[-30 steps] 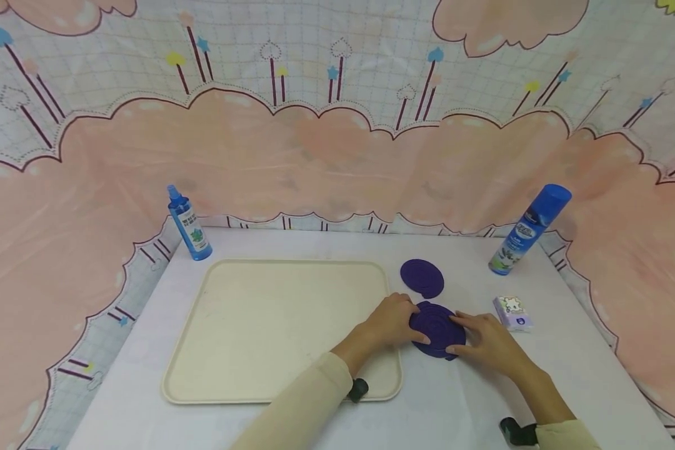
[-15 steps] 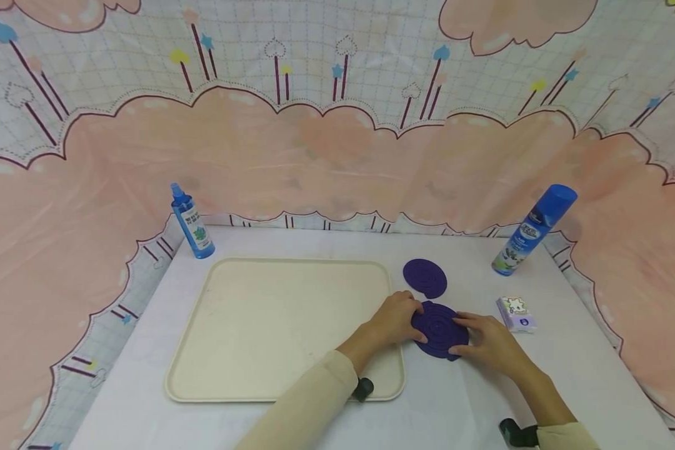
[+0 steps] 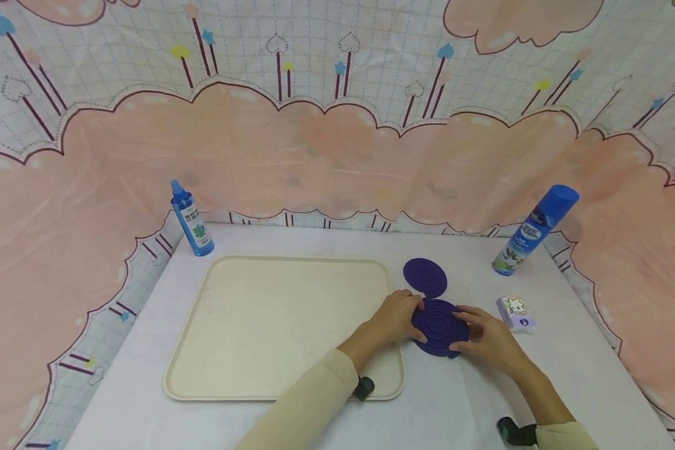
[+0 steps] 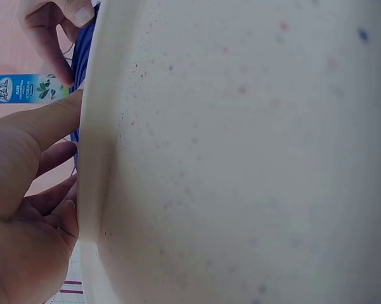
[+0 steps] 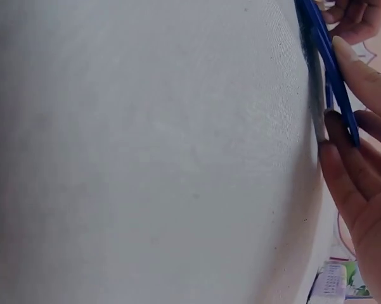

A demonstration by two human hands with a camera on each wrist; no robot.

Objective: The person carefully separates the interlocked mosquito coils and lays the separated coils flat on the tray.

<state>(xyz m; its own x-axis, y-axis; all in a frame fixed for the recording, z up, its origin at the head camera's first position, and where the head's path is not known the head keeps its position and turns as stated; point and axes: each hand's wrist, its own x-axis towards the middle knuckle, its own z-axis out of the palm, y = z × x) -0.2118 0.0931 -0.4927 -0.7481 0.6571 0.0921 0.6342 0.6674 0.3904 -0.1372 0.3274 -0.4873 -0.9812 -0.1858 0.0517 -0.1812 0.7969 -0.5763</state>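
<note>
A purple spiral coil, flat and round like a mosquito coil, is held between both hands right of the tray. My left hand grips its left edge, forearm crossing the tray's corner. At the opposite edge, my right hand pinches the rim between thumb and fingers. Seen edge-on in the right wrist view, the coil is tilted, its near rim raised off the white cloth. A second purple coil lies flat just behind. The left wrist view mostly shows the tray, which hides much of the coil.
A cream tray takes up the left and middle of the white-covered table. Behind it stands a blue spray bottle. At the right are a blue aerosol can and a small purple-and-white box.
The held coil has shifted slightly away from the body and tilted, its far edge now meeting the second coil in view. The right fingers have moved up a little with it.
</note>
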